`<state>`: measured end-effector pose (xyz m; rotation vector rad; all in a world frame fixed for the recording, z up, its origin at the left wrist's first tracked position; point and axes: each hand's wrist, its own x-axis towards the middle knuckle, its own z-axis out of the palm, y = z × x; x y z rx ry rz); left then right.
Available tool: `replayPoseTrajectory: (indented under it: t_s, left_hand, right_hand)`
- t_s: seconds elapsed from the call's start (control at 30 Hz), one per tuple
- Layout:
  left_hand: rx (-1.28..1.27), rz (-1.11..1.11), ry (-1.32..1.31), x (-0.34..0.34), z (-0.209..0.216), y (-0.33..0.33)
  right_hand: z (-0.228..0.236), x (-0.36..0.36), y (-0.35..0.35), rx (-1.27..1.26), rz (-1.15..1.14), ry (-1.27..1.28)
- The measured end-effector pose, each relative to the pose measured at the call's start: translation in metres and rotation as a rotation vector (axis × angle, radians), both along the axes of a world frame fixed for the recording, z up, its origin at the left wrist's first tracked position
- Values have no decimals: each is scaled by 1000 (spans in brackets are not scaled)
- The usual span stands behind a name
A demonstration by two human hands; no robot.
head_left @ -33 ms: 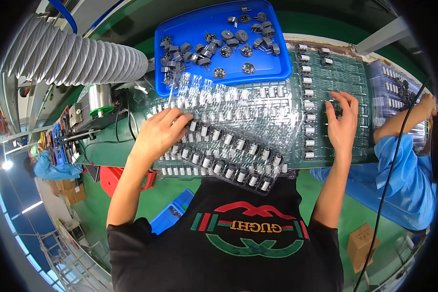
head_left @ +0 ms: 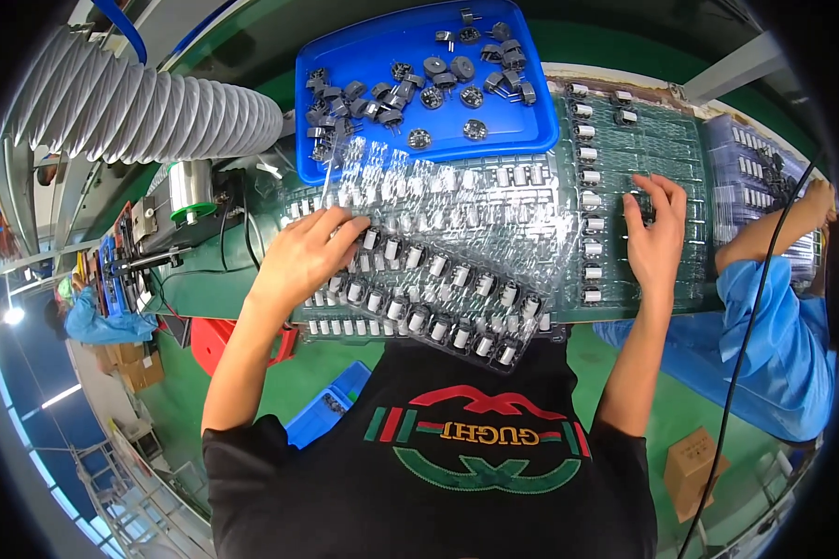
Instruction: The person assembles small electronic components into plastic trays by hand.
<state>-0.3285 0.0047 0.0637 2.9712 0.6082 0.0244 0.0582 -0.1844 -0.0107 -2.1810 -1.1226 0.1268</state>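
While the left hand (head_left: pixel 300 253) lies palm-down at about 9 o'clock of centre, its fingers spread flat on the near end of a dark blister tray (head_left: pixel 438 303) filled with small silver-capped parts, it presses and does not clench; nothing is pinched. That tray sits tilted, running from the hand toward 5 o'clock, on top of a clear plastic tray (head_left: pixel 457 200) with rows of the same parts. The right hand (head_left: pixel 655 238) is at 3 o'clock, fingers open and curled down, tips touching a green-tinted clear tray (head_left: pixel 662 140) holding a column of parts along its left edge; whether a part is held between the fingertips cannot be told. At 12 o'clock a blue tray (head_left: pixel 326 140) holds loose dark round components. At 10 o'clock a grey ribbed hose (head_left: pixel 149 107), a solder spool (head_left: pixel 189 189) just below it. At 3 o'clock, far edge, another person's blue sleeve (head_left: pixel 774 326) and hand (head_left: pixel 818 200) reach over a stack of trays (head_left: pixel 750 163). Green table (head_left: pixel 205 289) underneath everything.
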Motion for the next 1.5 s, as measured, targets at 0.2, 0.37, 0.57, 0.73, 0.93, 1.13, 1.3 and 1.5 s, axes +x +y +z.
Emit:
replayPoseTrajectory:
  t_s: [0.2,0.37,0.57,0.73,0.93,1.13,1.3,1.5]
  left_hand:
    - [40,-51,-84,-5,-3,2]
    - [-63,25,-147,-12,23,2]
    - [55,-234,-389,108,47,1]
    - [-50,-550,-453,246,9,0]
    - [120,-652,-269,316,-35,14]
    - [27,-615,-300,325,-48,18]
    - [-9,-617,-235,330,-46,19]
    - [52,-603,-359,333,-54,6]
  right_hand:
    - [4,4,-4,27,-15,17]
    - [-4,2,-1,109,6,37]
    - [-1,0,-5,188,11,43]
    - [-6,0,-6,227,25,85]
    - [-2,-3,-5,241,-5,91]
    - [-1,0,-6,236,5,108]
    - [1,-1,-6,221,-6,123]
    - [0,-3,-4,209,6,96]
